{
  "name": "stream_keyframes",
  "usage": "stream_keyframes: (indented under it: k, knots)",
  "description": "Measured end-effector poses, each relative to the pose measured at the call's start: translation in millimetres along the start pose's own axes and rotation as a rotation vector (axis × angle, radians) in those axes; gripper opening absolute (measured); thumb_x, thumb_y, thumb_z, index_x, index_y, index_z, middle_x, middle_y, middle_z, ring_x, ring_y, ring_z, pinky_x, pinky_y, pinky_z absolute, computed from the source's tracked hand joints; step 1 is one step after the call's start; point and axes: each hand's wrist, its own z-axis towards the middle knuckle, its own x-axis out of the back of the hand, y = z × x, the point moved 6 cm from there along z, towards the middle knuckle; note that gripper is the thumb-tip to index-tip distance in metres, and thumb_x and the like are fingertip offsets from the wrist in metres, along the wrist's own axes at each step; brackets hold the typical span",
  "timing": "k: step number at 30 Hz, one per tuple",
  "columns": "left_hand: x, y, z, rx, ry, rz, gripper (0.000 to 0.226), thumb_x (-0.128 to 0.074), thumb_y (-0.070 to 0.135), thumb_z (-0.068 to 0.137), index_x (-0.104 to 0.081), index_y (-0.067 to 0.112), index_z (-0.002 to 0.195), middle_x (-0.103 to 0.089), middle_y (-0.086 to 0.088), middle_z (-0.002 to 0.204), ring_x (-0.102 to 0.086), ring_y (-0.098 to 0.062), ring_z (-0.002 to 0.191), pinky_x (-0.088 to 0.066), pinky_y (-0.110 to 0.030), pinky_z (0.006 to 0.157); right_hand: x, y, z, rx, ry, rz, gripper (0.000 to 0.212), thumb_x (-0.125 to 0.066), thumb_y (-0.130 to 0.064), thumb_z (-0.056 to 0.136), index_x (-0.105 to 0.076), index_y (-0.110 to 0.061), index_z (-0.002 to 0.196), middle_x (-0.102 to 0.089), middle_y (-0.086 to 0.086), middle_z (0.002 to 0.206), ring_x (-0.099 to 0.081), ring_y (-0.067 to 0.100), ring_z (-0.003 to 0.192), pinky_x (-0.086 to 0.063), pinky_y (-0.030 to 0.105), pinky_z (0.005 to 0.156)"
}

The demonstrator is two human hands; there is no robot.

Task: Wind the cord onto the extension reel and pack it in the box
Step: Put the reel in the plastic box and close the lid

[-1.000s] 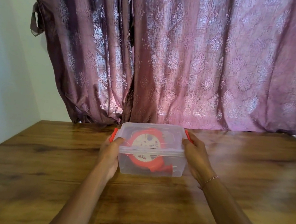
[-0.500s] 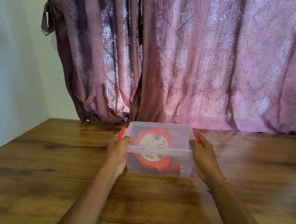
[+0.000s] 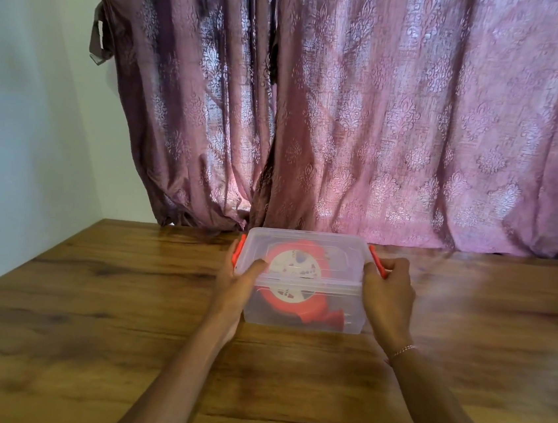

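Note:
A clear plastic box (image 3: 342,252) with its lid on stands on the wooden table (image 3: 89,294) near the far edge. Through its walls shows the red extension reel (image 3: 297,282) with a white round face, lying inside. My left hand (image 3: 237,282) grips the box's left side, thumb on the lid, by the orange latch (image 3: 238,250). My right hand (image 3: 386,291) holds the right side, fingers curled around the other orange latch (image 3: 376,261). The cord itself is not visible apart from the reel.
A mauve patterned curtain (image 3: 383,119) hangs right behind the table's far edge. A pale wall (image 3: 22,115) runs along the left side of the table.
The view has shifted so the box appears slightly further right. My right fingers have curled up around the right latch; my left hand keeps its hold on the left side.

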Motion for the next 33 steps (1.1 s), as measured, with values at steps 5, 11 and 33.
stream_keyframes:
  k: [5, 11, 33]
  knots:
    - [17.9, 9.7, -3.6, -0.08, -0.091, 0.062, 0.11, -0.106, 0.046, 0.042, -0.048, 0.045, 0.136, -0.075, 0.02, 0.117, -0.073, -0.001, 0.108, -0.064, -0.025, 0.077, -27.6, -7.5, -15.6, 0.098, -0.103, -0.031, 0.026, -0.051, -0.045, 0.093, -0.051, -0.034, 0.117, -0.063, -0.007, 0.098, -0.06, 0.022, 0.088, -0.05, 0.038, 0.079]
    - [87.2, 29.0, -12.6, -0.198, 0.074, 0.233, 0.118, -0.102, 0.034, 0.041, -0.046, 0.034, 0.145, -0.068, 0.015, 0.128, -0.069, -0.009, 0.113, -0.064, -0.024, 0.08, -105.3, -20.6, -36.9, 0.054, -0.519, 0.102, 0.071, -0.067, -0.07, 0.072, -0.045, -0.041, 0.132, -0.062, -0.014, 0.126, -0.063, 0.012, 0.11, -0.054, 0.042, 0.095]
    - [321.4, 87.4, -130.4, -0.359, 1.048, 0.515, 0.127, -0.098, 0.017, 0.071, -0.014, 0.013, 0.166, -0.038, -0.01, 0.164, -0.044, -0.029, 0.146, -0.039, -0.029, 0.11, -385.5, -128.7, -254.0, -0.042, -1.143, 0.309, 0.058, -0.047, -0.055, 0.097, -0.038, -0.02, 0.143, -0.058, 0.005, 0.135, -0.058, 0.026, 0.119, -0.055, 0.048, 0.093]
